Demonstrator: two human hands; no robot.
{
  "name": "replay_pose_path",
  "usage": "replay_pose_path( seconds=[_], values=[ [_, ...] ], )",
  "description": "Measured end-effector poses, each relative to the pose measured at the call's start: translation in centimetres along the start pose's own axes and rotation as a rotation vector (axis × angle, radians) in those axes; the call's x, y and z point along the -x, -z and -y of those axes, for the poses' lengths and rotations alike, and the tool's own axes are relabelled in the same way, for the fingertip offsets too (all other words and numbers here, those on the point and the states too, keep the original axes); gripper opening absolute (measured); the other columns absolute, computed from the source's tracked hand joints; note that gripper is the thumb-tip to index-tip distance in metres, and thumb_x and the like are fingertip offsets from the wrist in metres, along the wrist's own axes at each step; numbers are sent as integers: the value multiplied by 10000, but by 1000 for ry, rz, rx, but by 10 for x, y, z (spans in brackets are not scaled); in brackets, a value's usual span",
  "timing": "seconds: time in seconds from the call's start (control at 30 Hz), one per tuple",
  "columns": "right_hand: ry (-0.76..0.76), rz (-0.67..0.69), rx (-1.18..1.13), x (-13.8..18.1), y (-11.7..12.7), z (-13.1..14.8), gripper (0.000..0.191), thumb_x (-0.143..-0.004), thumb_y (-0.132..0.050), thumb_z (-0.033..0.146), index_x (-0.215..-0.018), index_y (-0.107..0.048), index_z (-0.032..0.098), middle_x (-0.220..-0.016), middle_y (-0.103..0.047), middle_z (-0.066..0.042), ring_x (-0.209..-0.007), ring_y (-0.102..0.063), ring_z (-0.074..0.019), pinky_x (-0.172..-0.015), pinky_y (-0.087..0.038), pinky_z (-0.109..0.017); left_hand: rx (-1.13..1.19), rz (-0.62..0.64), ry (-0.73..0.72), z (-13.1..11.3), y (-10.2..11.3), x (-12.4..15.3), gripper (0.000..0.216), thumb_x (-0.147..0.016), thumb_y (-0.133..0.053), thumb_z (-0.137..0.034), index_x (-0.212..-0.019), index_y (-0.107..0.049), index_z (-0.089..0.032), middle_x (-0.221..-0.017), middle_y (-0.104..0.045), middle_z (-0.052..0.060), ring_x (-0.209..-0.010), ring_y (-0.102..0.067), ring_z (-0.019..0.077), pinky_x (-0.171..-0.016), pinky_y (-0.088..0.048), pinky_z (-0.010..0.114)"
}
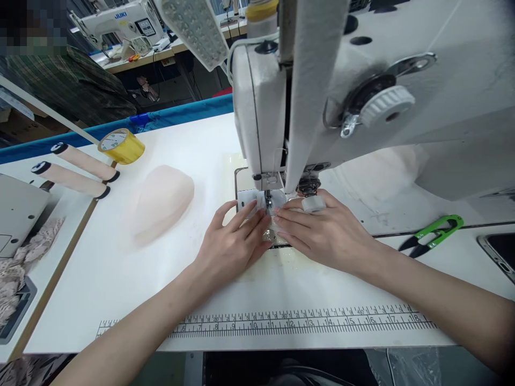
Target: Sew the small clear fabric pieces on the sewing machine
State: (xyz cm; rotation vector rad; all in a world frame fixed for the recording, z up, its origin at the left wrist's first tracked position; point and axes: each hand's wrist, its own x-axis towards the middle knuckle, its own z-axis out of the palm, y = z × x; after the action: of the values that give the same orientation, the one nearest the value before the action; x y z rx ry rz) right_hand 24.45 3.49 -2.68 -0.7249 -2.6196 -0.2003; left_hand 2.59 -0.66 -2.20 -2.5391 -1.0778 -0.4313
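White sewing machine over a white desk, pale pink fabric left, yellow tape roll far left, green-handled snips right.

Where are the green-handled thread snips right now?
In the head view, the green-handled thread snips lie on the white table, well to the right of the right hand, under the white sewing machine's overhanging body.

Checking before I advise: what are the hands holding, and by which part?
A small pale fabric piece at the presser foot, pressed flat: left hand on its left side, right hand on its right.
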Motion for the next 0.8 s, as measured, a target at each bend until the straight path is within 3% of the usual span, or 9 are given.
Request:
replay_pose_path(
  seconds=[0.63,0.8],
  values=[
    [-38,-24,13,0,-6,-1,251,-1021,-463,204,-1081,-707,211,-939,-735,-30,-824,-659,-234,-1002,-376,-488,62,6,31,6,-3,-3,321,-947,-562,-330,-1210,-637,-162,-1205,-669,76,-1239,-549,255,-1092,-334,460],
    [-14,-20,48,-2,-4,-2,283,-1034,-434,190,-1079,-709,143,-930,-737,-55,-845,-653,-217,-1027,-370,-440,43,7,31,7,-5,-4,331,-969,-520,-346,-1200,-633,-138,-1213,-664,75,-1249,-543,248,-1084,-334,463]
  ],
)
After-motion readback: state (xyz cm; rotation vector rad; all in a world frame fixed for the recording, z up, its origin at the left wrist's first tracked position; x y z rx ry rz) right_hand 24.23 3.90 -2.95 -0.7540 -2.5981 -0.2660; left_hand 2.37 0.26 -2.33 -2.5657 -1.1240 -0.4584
